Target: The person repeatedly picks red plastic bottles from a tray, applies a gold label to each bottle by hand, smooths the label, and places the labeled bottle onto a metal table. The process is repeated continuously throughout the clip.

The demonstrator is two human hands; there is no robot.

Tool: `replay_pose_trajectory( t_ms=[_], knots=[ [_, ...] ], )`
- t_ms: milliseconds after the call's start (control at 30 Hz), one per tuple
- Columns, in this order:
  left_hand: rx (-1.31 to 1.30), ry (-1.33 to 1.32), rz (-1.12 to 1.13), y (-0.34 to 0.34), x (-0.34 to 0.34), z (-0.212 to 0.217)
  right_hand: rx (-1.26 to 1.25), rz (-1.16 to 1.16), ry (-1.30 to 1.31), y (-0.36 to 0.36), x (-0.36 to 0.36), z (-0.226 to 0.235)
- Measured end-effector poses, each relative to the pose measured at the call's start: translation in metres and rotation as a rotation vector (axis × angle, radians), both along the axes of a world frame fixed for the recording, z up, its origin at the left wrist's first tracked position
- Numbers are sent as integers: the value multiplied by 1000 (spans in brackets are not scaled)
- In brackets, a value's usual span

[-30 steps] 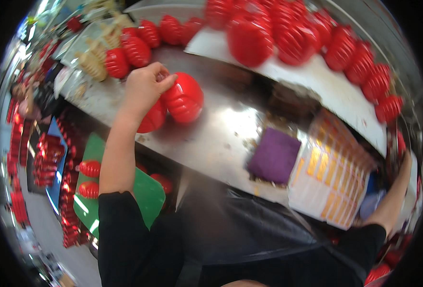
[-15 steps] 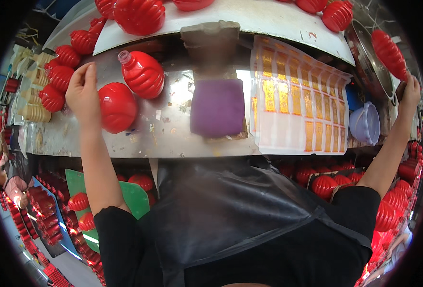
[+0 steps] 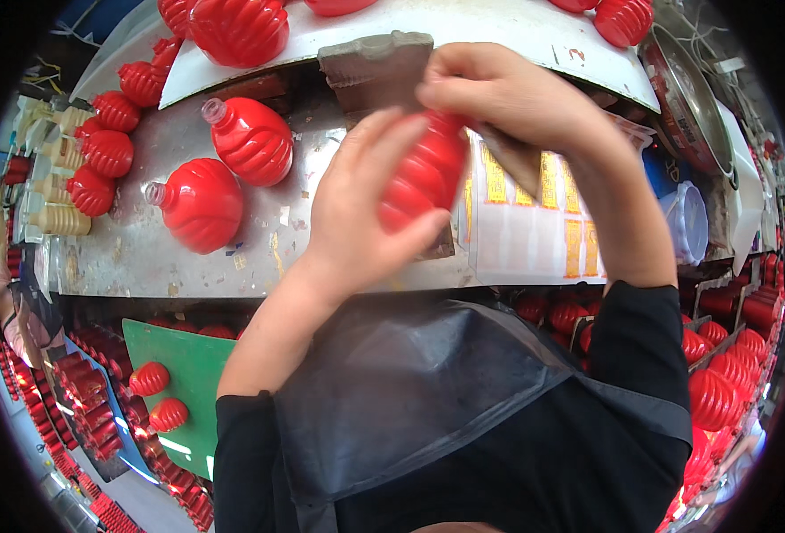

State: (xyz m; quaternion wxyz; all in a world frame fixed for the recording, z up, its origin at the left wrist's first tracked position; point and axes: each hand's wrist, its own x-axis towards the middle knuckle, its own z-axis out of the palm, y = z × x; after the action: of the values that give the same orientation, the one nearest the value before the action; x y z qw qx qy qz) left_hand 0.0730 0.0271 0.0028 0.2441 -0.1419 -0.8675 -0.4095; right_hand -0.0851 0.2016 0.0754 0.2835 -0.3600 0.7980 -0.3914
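Observation:
A red glossy bottle with swirled ribs point(image 3: 428, 173) is between my hands over the middle of the metal worktop point(image 3: 259, 258). My left hand point(image 3: 357, 200), slightly blurred, is wrapped along its left side, with the thumb across its lower end. My right hand point(image 3: 499, 93) grips its upper end, where the neck is hidden by the fingers. A flat brownish blade-like piece point(image 3: 515, 160) sticks out below my right hand; what it is I cannot make out. Two more red bottles with clear necks, one farther point(image 3: 255, 142) and one nearer point(image 3: 202, 206), lie left of my left hand.
Gold labels on white backing sheets point(image 3: 574, 249) lie to the right, beside a pale purple bucket point(image 3: 687, 222) and a large metal pan point(image 3: 690, 107). A grey block point(image 3: 375, 58) stands at the back. Red bottles line a white board point(image 3: 517, 31). A green board point(image 3: 179, 373) is lower left.
My right hand has brought the red bottle from the far right to the middle. My left hand has left the left-hand bottles and closed around it. The purple cloth is now hidden.

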Motion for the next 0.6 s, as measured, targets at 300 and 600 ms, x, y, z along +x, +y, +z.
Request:
replay_pose_trajectory(
  t_ms=[300, 600],
  knots=[
    [1322, -480, -114, -32, -43, -52, 420, -175, 537, 89, 53, -120],
    [1173, -470, -118, -30, -36, -53, 299, -29, 788, 149, 173, -150]
  ],
)
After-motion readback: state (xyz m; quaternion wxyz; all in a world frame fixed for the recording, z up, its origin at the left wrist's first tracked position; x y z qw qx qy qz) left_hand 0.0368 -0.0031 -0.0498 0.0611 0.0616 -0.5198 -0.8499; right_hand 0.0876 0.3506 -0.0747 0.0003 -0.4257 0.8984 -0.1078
